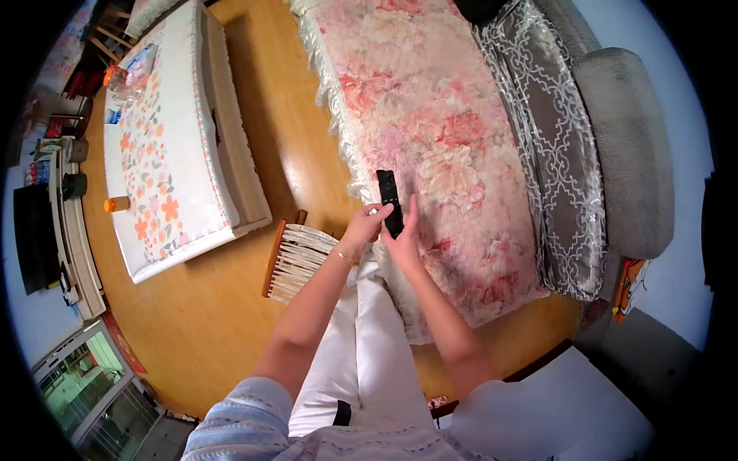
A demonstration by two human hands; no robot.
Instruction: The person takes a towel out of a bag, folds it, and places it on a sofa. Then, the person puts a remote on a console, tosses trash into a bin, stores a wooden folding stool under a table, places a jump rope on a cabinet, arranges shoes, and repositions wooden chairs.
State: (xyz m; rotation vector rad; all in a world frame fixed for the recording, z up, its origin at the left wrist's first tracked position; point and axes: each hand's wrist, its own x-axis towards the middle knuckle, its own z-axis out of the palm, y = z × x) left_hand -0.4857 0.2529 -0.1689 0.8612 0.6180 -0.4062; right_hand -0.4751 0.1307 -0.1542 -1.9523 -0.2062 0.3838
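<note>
A black remote control [389,192], long and slim, is held upright in front of me above the edge of the sofa seat. My right hand [403,237] grips its lower end, with one finger pointing up beside it. From the other side, my left hand [363,228] is closed at the remote, its thumb resting on the remote's face. A small white spot shows at the left fingers; what it is, I cannot make out. The undersides of both hands and the back of the remote are hidden.
Under the remote lies a pink floral sofa cover [446,115]. A slatted wooden stool [300,257] stands by my legs. Left is a low table with a flowered white cloth [173,115], bearing an orange-lidded jar [116,204]. A grey patterned cushion [561,154] lines the sofa's back.
</note>
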